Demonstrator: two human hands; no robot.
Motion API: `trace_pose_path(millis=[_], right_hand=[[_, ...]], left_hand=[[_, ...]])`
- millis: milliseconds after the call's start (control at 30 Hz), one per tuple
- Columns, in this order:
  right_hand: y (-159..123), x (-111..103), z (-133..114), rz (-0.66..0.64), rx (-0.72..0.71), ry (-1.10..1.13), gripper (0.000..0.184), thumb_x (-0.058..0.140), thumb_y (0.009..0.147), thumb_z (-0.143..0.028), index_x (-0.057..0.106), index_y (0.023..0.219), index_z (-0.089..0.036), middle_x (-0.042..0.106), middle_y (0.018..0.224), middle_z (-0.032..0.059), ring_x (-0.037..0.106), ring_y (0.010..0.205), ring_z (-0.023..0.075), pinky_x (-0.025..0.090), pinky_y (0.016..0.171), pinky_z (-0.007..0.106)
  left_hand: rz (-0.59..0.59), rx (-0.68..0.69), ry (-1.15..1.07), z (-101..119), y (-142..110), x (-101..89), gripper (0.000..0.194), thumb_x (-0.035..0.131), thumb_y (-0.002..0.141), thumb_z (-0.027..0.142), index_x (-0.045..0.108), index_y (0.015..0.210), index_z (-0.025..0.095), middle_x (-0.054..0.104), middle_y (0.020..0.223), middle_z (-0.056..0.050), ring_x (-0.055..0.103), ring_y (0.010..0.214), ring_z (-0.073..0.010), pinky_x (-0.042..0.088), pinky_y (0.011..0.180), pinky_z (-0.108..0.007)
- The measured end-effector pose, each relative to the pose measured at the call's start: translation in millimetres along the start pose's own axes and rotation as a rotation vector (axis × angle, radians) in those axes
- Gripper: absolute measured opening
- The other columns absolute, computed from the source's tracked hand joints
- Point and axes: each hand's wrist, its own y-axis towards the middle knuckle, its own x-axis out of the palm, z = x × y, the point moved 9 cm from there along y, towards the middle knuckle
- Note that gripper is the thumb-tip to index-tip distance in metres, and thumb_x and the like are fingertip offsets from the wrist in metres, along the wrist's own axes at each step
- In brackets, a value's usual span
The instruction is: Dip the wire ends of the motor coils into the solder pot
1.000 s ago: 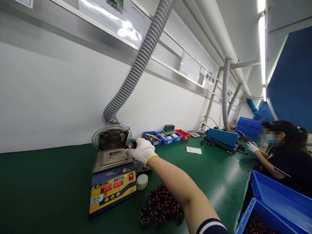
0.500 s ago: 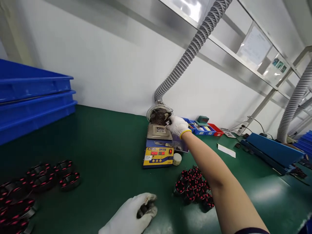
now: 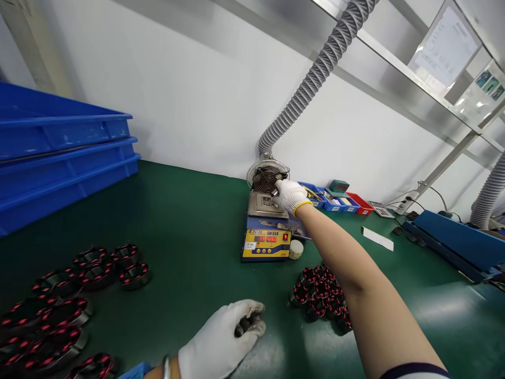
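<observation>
My right hand [image 3: 291, 196], in a white knit glove with a yellow cuff, reaches to the solder pot [image 3: 268, 245]. Its fingers pinch a small shiny metallic part [image 3: 275, 193] just above the pot's bath, in front of the round fan grille [image 3: 265, 180]. The glove hides most of this part. Low in the middle, my left hand [image 3: 224, 337] is at the bench, its white glove darkened at the fingertips. Its fingers curl round toward the thumb, with something dark in the gap that I cannot make out. Black, red-dotted cylindrical parts [image 3: 320, 290] cluster right of it.
More black ring-shaped parts with red dots [image 3: 59, 316] lie at the left. Stacked blue crates [image 3: 67, 158] stand behind them. A grey duct hose [image 3: 303, 89] rises from the fan. Small blue bins [image 3: 335, 207], a red bin [image 3: 359, 204] and a blue machine [image 3: 453, 242] are at right.
The camera view has shifted, so the bench things appear farther right. My right hand stays at the pot with the metallic part, and my left hand keeps its curled shape. The pot's display digits differ.
</observation>
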Motion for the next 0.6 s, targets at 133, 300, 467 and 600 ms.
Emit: trace_pose_path(millis=[133,300,467,600], right_hand=[[0.6,3.2,-4.2,-0.012,-0.001,-0.008,0.034,0.06,0.078,-0.039,0.058,0.109,-0.023,0.061,0.11,0.0103,0.061,0.1,0.0288,0.052,0.076,0.039],[1.1,3.2,-4.9,-0.001,0.002,-0.007,0.034,0.06,0.077,-0.039,0.059,0.107,-0.023,0.062,0.108,0.0096,0.062,0.098,0.0281,0.052,0.075,0.038],[-0.5,-9.6,4.4,0.043,0.035,0.081,0.032,0.06,0.076,-0.04,0.061,0.103,-0.024,0.064,0.107,0.0064,0.062,0.097,0.0253,0.051,0.075,0.034],[-18.3,-24.6,14.9,0.103,0.096,0.318,0.028,0.061,0.075,-0.042,0.064,0.099,-0.027,0.068,0.096,0.0016,0.064,0.091,0.0224,0.05,0.074,0.033]], left_hand=[[-0.01,-0.001,0.0,-0.4,0.3,0.5,0.031,0.052,0.076,0.028,0.067,0.102,0.018,0.072,0.094,-0.004,0.067,0.083,-0.0178,0.053,0.078,-0.026],[-0.018,-0.002,-0.003,-2.3,0.4,2.0,0.031,0.052,0.077,0.027,0.066,0.103,0.018,0.071,0.094,-0.005,0.066,0.083,-0.018,0.053,0.077,-0.026],[-0.013,0.015,-0.028,-2.6,-0.8,2.4,0.031,0.052,0.078,0.028,0.065,0.104,0.018,0.071,0.094,-0.005,0.066,0.083,-0.0177,0.053,0.079,-0.027],[0.043,0.003,-0.11,-4.8,0.8,-3.5,0.032,0.053,0.08,0.028,0.063,0.107,0.015,0.07,0.09,-0.006,0.065,0.078,-0.0169,0.053,0.076,-0.029]])
